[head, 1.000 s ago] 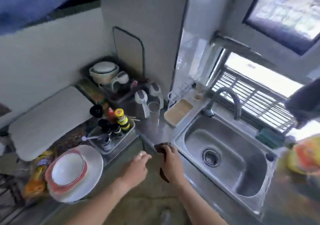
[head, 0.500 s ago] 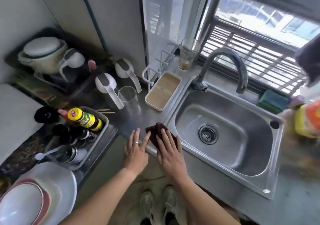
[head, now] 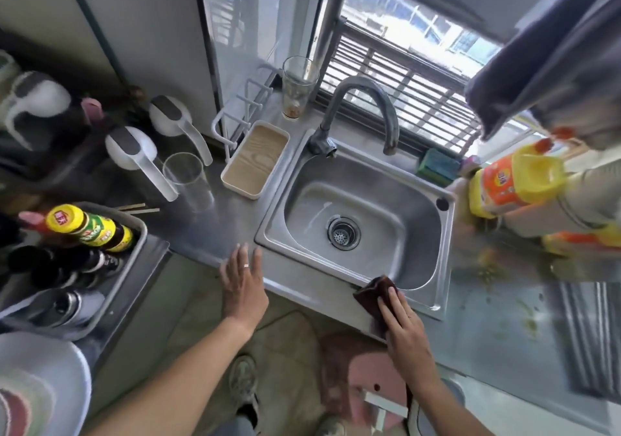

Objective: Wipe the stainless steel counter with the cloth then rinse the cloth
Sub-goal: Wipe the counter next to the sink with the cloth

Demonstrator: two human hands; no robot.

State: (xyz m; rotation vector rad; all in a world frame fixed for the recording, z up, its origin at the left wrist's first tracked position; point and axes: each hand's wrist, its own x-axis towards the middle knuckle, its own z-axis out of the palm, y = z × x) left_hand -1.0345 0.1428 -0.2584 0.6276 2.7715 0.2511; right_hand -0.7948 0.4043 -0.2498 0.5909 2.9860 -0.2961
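right hand (head: 401, 326) and cloth (head: 373, 292) slid right along the sink's (head: 279, 233) front rim — apart from left hand (head: 243, 284)

Both hands (head: 243, 284) (head: 401, 321) apparently flat, fingers extended.

A clear glass (head: 188, 180) stands beside a white tray (head: 254, 159) near the faucet (head: 361, 112).

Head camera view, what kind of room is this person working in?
Most likely a small home kitchen: a stainless steel sink with a curved faucet under a window, sauce bottles in a tray, and a dish sponge.
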